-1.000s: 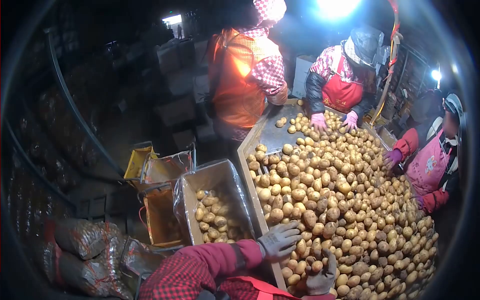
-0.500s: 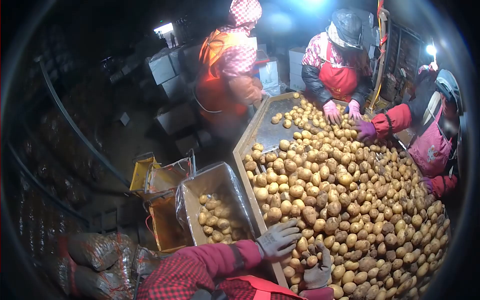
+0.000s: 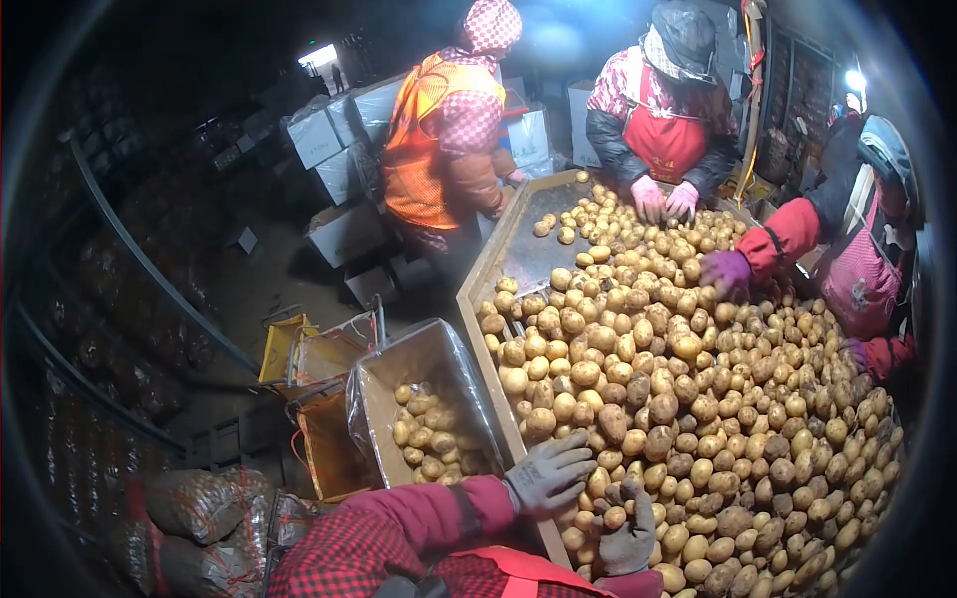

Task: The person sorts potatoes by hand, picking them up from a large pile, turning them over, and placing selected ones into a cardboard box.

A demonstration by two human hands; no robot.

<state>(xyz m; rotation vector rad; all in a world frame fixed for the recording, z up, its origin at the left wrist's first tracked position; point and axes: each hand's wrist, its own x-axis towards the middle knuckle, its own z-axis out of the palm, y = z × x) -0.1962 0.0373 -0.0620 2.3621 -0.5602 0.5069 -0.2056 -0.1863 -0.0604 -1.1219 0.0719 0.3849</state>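
Fingers of our grey-gloved right hand [image 3: 628, 543] seem curled round a small, round tan potato [image 3: 614, 517] at the near side of the dusty tan heap of potatoes [image 3: 698, 399].
We judge it light and stiff, best gripped round its middle. Our grey-gloved left hand [image 3: 550, 474], fingers apart, lies over neighbouring potatoes; the raised edge of the wood-rimmed metal table [image 3: 528, 259] stands between us and the plastic-lined brown cardboard carton [image 3: 419, 359].

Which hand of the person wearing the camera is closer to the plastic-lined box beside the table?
Left. The left hand lies across the table's wooden edge, just right of the box in view; the right hand is farther right, among the potatoes.
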